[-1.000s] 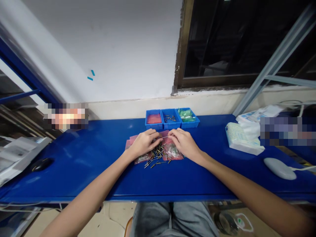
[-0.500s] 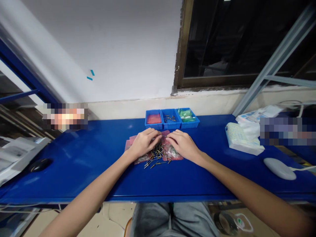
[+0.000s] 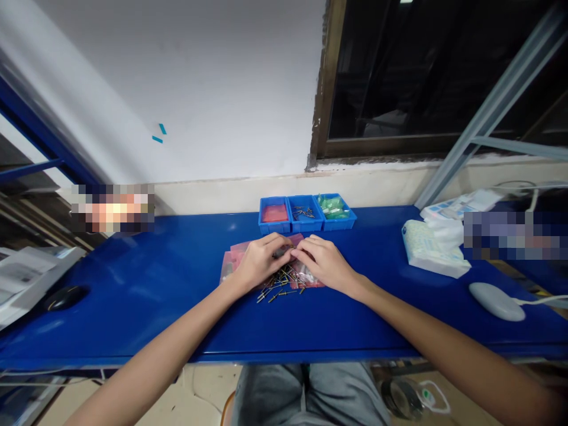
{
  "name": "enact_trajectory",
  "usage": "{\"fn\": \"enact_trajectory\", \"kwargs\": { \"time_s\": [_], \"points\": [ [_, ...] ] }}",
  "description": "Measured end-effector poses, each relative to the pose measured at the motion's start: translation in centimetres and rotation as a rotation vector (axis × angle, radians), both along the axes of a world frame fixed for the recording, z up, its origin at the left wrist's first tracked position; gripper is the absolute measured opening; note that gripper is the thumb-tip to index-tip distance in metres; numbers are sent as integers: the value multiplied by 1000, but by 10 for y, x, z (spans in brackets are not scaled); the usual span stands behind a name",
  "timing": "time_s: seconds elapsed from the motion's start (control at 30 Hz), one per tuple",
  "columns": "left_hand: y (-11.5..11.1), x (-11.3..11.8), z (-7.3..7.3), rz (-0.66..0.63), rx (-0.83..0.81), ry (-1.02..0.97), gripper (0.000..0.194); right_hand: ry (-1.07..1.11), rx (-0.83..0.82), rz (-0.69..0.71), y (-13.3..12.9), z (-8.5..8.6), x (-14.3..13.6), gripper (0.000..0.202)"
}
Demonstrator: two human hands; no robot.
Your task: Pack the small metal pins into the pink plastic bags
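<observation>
My left hand (image 3: 262,258) is closed, its thumb and fingers bent together over a pile of blind rivets (image 3: 284,281). Fingertip to fingertip with it, my right hand (image 3: 326,260) is closed too. A small piece of metal like the rivets shows in part at the left fingertips; the right fingers hide whatever they hold. The thin rivets, brass-coloured and silver, lie loosely heaped below both hands. Under and around them are pinkish-red clear plastic bags (image 3: 314,281), partly covered by my hands.
Behind the hands stand three joined blue bins: one with red bags (image 3: 274,213), one with some rivets (image 3: 303,212), one with green bags (image 3: 332,207). A tissue pack (image 3: 432,248) and a pale mouse-shaped object (image 3: 497,300) lie right, a black mouse (image 3: 66,297) left.
My hands have come together, with the right fingertips moving left to meet the left ones. The thin metal piece seen between them earlier is now mostly hidden. The view has shifted slightly.
</observation>
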State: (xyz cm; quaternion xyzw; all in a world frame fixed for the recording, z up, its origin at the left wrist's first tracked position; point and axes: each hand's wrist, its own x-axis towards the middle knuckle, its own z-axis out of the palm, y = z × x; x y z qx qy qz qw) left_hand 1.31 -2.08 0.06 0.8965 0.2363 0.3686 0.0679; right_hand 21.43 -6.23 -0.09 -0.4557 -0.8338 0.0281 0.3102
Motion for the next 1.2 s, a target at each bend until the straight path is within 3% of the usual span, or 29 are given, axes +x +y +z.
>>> {"fn": "enact_trajectory", "kwargs": {
  "time_s": [0.3, 0.47, 0.7, 0.83, 1.0, 1.2],
  "points": [
    [-6, 7, 8, 43, -124, -191, 18, 268, -148, 18, 2, 2, -3, 12],
    [-5, 6, 7, 98, -112, -194, 17, 365, -270, 31, -1, 5, -5, 19],
    [5, -2, -1, -28, 62, -37, 19, 368, -271, 25, -3, 4, -5, 20],
    [6, -6, -3, -6, 94, 23, 16, 343, -257, 46, -4, 6, -6, 20],
    [5, -5, -2, -11, 58, 10, 17, 371, -247, 46, -5, 7, -6, 31],
    [1, 0, 2, 15, -24, -91, 14, 433, -157, 2, 0, 1, -4, 9]
  ]
}}
